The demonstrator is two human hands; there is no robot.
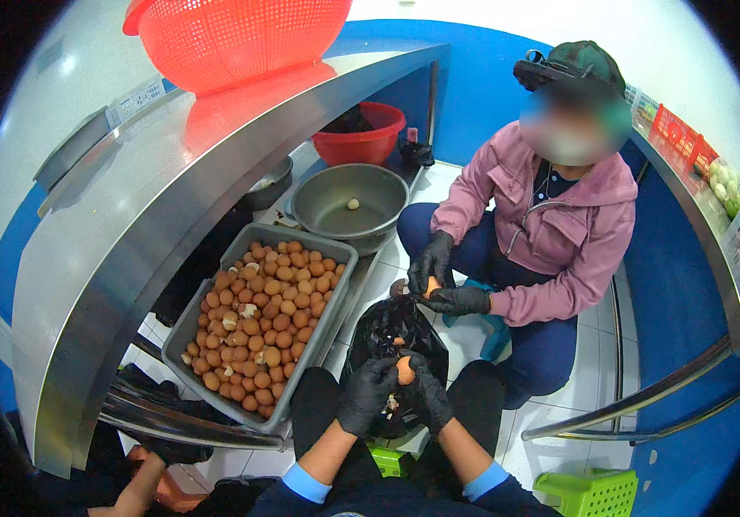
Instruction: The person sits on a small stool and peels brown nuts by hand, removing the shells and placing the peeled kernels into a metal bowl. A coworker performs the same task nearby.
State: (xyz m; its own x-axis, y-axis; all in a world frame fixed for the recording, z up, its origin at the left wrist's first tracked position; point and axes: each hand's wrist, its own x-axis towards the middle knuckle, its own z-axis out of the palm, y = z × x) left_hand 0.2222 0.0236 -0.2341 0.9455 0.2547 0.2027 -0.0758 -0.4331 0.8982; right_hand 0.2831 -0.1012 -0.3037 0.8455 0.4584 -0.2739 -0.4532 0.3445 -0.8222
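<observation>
Between my black-gloved hands is a brown egg (405,371). My left hand (370,391) has its fingertips against the egg's left side, and my right hand (428,392) grips it from the right. Below them a black plastic bag (431,342) stands between my knees, with bits of eggshell (390,406) in it. To my left, a grey plastic crate (173,342) is heaped with brown eggs (273,287), several of them cracked or partly peeled. Just beyond it, one pale peeled egg (353,204) lies in a grey basin (318,194).
A person (557,194) in a pink jacket crouches opposite, both gloved hands on an egg (432,286). A steel table (170,187) arches over the left side, bearing a red basket (241,39). Behind are a red basin (358,139) and, lower right, a green stool (593,491).
</observation>
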